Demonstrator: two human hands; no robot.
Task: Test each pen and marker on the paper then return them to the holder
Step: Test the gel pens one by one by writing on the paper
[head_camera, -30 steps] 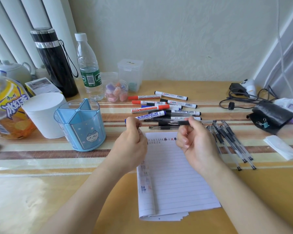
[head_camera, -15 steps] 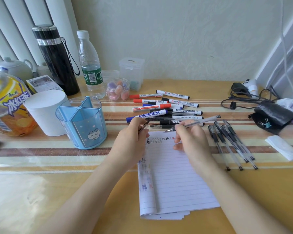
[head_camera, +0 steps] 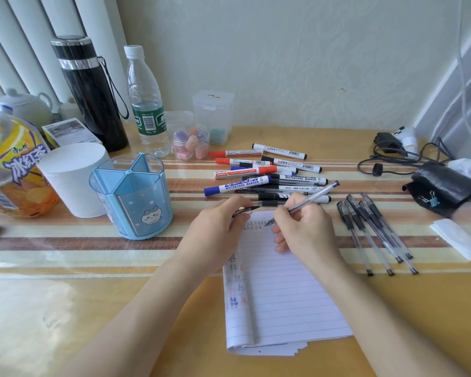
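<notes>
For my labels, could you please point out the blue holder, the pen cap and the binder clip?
blue holder (head_camera: pixel 131 206): head view, front wall.
pen cap (head_camera: pixel 246 210): head view, exposed end.
binder clip (head_camera: pixel 433 202): head view, blue body.

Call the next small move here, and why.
Probably press the pen tip down and scribble a short mark on the paper. The right hand holds the uncapped pen, tip poised by the existing marks on the top line; the left hand pinches its cap.
</notes>
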